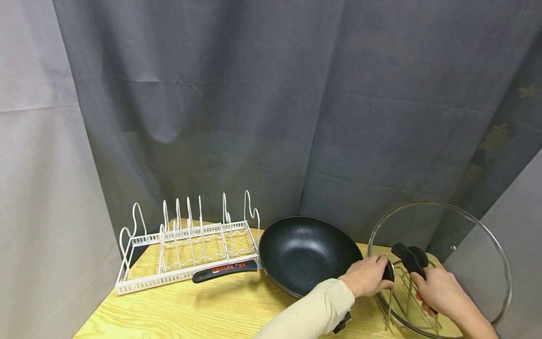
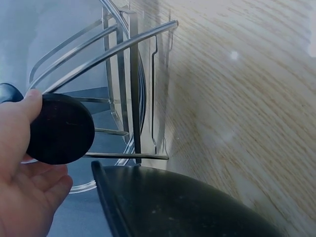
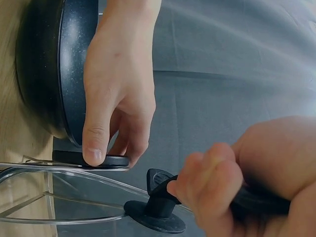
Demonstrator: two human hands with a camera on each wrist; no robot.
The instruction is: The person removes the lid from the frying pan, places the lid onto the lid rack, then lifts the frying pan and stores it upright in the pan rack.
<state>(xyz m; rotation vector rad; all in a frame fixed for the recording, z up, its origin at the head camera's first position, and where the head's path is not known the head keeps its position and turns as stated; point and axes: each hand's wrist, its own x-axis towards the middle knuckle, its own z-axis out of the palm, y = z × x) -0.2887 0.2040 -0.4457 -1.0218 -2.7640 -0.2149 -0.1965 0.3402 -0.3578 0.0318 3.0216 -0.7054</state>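
Note:
At the right of the head view, my right hand (image 1: 440, 289) grips the black handle (image 1: 408, 259) of a large clear glass lid (image 1: 470, 245) with a metal rim. The lid stands tilted up at a metal wire rack (image 2: 133, 74). My left hand (image 1: 368, 275) pinches a black disc (image 2: 61, 129) at the near side of this rack, thumb on one face and fingers behind. In the right wrist view the handle's round base (image 3: 155, 217) shows below the right fingers (image 3: 210, 177). A black wok (image 1: 309, 254) sits beside the left hand, its rim right under the wrist.
A white wire pan rack (image 1: 152, 282) with several upright dividers stands on the left of the wooden table (image 1: 211, 310). The wok's black handle (image 1: 224, 270) points left, overlapping the rack's front edge. A grey curtain (image 1: 254, 117) hangs close behind everything.

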